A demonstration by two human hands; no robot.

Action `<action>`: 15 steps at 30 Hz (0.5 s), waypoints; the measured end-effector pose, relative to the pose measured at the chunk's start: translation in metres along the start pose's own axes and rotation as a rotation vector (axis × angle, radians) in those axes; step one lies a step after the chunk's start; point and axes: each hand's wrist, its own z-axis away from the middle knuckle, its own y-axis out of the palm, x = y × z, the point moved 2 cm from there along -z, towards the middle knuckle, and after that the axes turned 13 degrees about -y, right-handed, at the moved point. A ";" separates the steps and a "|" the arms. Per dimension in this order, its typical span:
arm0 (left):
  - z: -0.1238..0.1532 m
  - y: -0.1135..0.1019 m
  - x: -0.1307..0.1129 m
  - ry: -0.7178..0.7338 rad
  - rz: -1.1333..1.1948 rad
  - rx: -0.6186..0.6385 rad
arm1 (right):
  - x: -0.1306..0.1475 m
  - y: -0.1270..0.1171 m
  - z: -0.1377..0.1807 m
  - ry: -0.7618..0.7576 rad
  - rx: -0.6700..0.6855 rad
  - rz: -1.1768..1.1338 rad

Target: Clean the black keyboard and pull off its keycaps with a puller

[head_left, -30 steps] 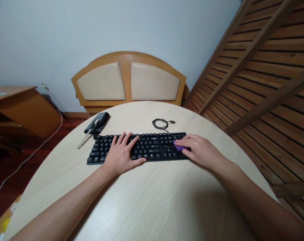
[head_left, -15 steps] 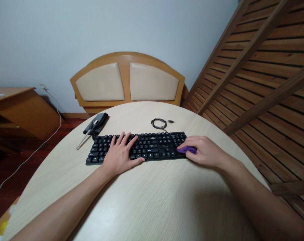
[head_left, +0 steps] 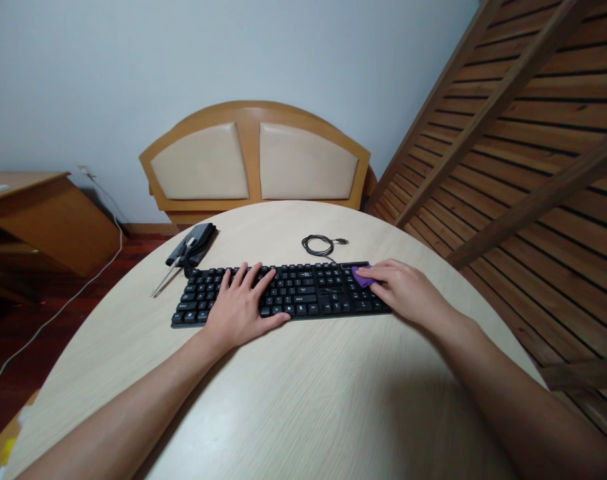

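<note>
Under the left grip (head_left: 241,307), a middle stretch of keys is hidden on the keyboard (head_left: 303,291); at its right end more keys are covered by the cloth (head_left: 363,277) and the right grip (head_left: 403,287), by which part of the cloth is also concealed. The key legends are mostly too small to be read. Both the left forearm (head_left: 133,400) and the counter (head_left: 293,400) are cut off by the bottom edge, the desk (head_left: 58,220) and cord (head_left: 121,241) by the left. The headboard (head_left: 253,153) is hidden low down by the counter. The yellow patch (head_left: 7,450) is too blurred to be identified.
</note>
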 end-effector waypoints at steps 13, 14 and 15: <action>0.000 0.000 0.001 0.003 -0.019 0.010 | 0.017 -0.026 0.003 -0.007 0.219 -0.190; 0.000 0.000 0.001 0.003 -0.018 0.012 | 0.017 -0.027 0.003 -0.015 0.221 -0.212; 0.000 0.001 0.001 0.005 -0.015 0.013 | 0.017 -0.028 0.003 -0.027 0.224 -0.240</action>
